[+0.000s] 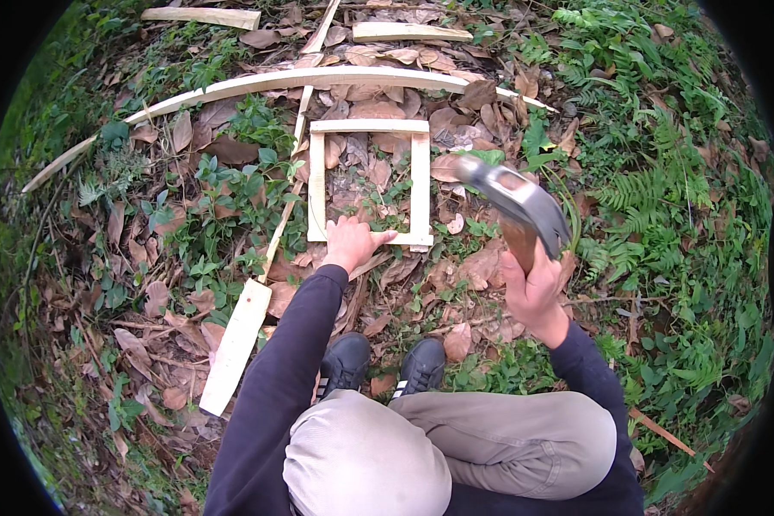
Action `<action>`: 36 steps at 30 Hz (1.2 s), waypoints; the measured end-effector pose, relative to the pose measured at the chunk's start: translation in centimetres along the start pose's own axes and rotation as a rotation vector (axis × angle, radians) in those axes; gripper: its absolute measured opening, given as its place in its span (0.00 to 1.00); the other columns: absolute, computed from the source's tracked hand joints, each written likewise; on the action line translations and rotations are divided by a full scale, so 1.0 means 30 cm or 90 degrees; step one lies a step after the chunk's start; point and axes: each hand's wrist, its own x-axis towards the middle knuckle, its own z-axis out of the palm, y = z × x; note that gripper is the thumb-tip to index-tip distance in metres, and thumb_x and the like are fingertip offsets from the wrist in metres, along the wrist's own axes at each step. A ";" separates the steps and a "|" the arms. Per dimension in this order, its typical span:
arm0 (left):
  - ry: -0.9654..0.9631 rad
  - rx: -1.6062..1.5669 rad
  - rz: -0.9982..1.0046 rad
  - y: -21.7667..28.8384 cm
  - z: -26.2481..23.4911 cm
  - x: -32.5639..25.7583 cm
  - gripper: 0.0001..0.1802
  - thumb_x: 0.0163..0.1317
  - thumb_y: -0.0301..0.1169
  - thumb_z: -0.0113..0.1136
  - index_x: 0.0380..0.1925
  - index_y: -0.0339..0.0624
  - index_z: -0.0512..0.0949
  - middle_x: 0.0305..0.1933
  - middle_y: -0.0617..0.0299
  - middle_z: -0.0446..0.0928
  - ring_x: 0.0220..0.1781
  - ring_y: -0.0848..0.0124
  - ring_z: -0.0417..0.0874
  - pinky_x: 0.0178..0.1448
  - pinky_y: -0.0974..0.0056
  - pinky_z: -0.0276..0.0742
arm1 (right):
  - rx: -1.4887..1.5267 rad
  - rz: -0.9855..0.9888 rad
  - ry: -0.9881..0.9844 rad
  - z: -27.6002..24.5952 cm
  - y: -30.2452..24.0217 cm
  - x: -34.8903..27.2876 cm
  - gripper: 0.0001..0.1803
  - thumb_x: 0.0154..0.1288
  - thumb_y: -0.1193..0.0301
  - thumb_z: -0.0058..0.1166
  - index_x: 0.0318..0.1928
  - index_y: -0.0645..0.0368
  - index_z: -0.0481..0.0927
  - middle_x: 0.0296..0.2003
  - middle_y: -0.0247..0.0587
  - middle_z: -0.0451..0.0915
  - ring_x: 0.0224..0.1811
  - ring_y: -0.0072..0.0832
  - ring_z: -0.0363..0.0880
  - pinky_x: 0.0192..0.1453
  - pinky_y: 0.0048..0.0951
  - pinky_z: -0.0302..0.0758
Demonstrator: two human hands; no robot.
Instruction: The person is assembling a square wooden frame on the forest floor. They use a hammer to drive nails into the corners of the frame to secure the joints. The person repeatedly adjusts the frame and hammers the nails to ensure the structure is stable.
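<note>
A rectangular frame of pale wooden strips [420, 181] lies on the leaf litter in front of me. My left hand [351, 244] is closed over its near bar toward the left corner, the thumb stretched along the wood to the right. To the right of the frame, my right hand [535, 294] grips a claw hammer [529, 202] by its wooden handle. The hammer is held up off the ground, its metal head tilted toward the upper left and slightly blurred. Whether a nail is under my left fingers cannot be made out.
A long pale strip [318, 76] curves across the ground beyond the frame. Another narrow strip [285, 211] runs down the frame's left side to a wide pale board [236, 344]. Short wood pieces [411, 32] lie at the far side. Green plants [662, 189] grow on the right.
</note>
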 end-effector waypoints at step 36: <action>0.036 0.009 0.012 0.020 0.015 0.021 0.43 0.69 0.70 0.44 0.42 0.39 0.89 0.51 0.49 0.83 0.59 0.52 0.80 0.65 0.39 0.69 | -0.135 0.187 -0.277 0.124 0.168 -0.101 0.16 0.76 0.63 0.55 0.45 0.66 0.72 0.19 0.61 0.78 0.23 0.58 0.82 0.26 0.52 0.77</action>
